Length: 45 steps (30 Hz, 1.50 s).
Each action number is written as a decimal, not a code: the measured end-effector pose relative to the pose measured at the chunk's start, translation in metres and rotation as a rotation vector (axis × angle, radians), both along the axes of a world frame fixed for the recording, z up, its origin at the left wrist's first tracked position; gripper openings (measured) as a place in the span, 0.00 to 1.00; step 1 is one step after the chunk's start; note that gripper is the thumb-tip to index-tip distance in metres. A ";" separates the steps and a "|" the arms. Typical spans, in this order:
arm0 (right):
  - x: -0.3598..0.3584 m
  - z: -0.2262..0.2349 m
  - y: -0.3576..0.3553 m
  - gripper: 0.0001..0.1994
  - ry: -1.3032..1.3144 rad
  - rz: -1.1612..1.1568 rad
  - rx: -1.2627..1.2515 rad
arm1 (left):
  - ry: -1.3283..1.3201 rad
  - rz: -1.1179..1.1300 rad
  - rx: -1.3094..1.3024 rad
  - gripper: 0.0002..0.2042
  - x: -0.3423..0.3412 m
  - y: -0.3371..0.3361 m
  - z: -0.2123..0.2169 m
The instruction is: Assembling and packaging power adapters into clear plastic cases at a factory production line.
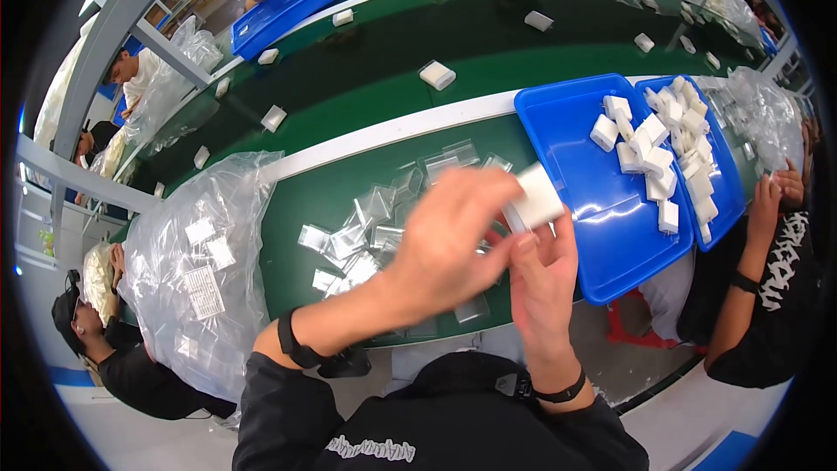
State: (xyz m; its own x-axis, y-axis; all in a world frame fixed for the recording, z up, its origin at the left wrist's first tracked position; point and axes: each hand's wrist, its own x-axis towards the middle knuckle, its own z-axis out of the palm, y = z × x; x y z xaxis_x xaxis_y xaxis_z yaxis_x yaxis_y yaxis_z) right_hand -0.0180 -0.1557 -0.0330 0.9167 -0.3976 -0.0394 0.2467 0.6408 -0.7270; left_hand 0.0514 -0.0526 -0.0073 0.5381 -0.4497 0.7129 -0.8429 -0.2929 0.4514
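In front of me, over the green bench, a white rectangular block (538, 199) is held up between both hands. My left hand (449, 240) is partly blurred; its fingers close on the block's left side. From below and the right, my right hand (545, 279) grips the lower end between thumb and fingers. Under and beyond my left hand lie several clear plastic sleeves (375, 202), loosely heaped. To the right is a blue tray (602, 266) with white blocks (649, 144) piled on its right side.
A second blue tray (728, 183) with more blocks adjoins the first. At left sits a large clear plastic bag (235, 235). Beyond a white rail (392, 134), spaced white blocks (438, 75) lie on a green conveyor belt (349, 87). Co-workers sit at both sides and across.
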 end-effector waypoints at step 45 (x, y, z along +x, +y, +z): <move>-0.024 0.004 0.002 0.19 -0.156 -0.042 -0.438 | 1.228 -0.426 -0.627 0.18 -0.017 0.058 -0.007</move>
State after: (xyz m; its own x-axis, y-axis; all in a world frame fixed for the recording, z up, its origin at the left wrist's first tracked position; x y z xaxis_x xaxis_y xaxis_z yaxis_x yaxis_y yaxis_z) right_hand -0.0418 -0.1539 -0.0293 0.8809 -0.3829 0.2782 0.3943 0.2684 -0.8789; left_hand 0.0346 0.0053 -0.0143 0.8519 -0.5219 0.0434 0.1941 0.3916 0.8995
